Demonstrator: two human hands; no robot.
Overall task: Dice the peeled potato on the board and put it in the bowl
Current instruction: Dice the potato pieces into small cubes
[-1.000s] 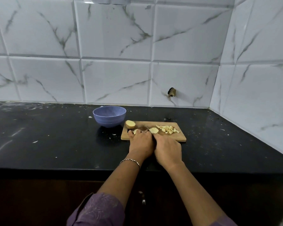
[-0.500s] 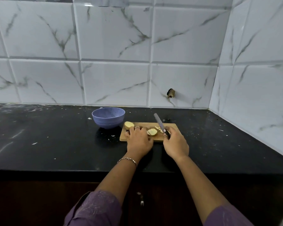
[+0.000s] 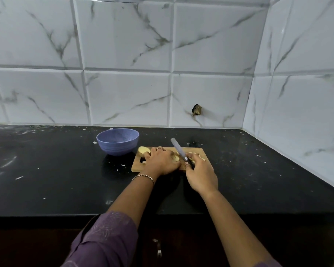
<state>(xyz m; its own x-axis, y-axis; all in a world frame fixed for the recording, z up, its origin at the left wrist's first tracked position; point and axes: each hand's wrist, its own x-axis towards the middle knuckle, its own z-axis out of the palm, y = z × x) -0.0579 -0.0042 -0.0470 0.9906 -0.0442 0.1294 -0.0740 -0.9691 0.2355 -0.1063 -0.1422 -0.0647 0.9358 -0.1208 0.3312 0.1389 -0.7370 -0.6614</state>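
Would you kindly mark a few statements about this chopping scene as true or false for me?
1. The right hand grips the knife. True.
2. The bowl holds diced potato. False: it looks empty; the diced pieces lie on the board.
3. The bowl stands to the right of the board. False: it stands to the board's left.
4. The left hand holds potato slices on the board. True.

Black counter (image 3: 46,170): purple bowl (image 3: 117,141), wooden board (image 3: 137,166).
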